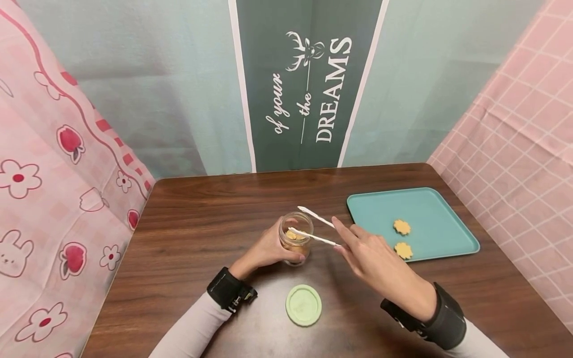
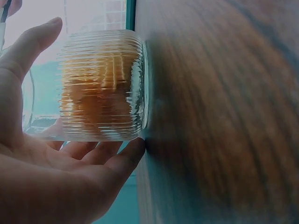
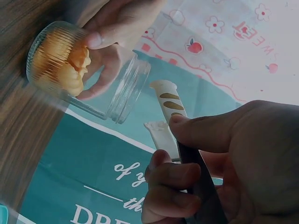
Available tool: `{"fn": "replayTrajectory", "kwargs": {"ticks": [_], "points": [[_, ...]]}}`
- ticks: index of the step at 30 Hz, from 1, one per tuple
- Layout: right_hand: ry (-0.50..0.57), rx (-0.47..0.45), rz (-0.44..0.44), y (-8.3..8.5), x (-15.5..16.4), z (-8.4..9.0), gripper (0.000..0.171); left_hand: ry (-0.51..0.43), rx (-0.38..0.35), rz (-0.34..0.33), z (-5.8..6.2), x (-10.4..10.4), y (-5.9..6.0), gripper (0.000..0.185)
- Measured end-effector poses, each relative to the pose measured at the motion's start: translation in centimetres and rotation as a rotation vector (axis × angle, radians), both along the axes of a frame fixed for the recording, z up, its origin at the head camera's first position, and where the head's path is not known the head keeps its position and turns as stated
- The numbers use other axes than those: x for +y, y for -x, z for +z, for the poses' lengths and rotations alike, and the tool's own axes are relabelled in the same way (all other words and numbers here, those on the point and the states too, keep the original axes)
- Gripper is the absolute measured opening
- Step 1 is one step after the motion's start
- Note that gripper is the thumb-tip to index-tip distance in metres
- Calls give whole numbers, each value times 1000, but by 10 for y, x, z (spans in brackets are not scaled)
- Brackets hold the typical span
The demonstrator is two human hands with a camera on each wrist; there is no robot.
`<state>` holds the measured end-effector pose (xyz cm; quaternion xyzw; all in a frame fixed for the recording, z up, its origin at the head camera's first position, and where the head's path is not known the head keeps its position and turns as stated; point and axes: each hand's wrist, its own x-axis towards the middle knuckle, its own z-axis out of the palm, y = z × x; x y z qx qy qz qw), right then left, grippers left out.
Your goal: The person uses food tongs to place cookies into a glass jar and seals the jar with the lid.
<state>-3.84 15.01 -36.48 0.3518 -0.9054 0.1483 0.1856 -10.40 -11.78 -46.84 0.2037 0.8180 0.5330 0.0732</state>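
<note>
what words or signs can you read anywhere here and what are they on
"of your — the DREAMS", white, with a small antlered deer head drawn above "the": on the dark green banner behind the table.
Red letters on the pink flowered cloth, right wrist view: too blurred to read.
The glass jar, green lid and teal tray show no text.

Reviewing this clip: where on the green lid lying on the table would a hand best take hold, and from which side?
The green lid lies flat on the table, a low round disc near the person, apart from the jar. Probably best pinched across its rim from above, thumb and fingers on opposite edges, since no knob shows.
</note>
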Motion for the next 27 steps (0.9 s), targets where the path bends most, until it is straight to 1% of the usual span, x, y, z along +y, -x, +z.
{"fn": "replayTrajectory", "kwargs": {"ticks": [9,16,22,27], "points": [[0,-3,-16,-2,2,-2,61,-6,-11,-2,-2,0,0,92],[-7,-20,-49,-3,5,-2,60,-12,-14,-11,-3,-1,0,95],[9,4,-58,-3,11,-6,61,-11,-9,-15,-3,0,0,91],[17,21,-67,-3,17,-8,64,-36,-4,-34,-3,0,0,89]]}}
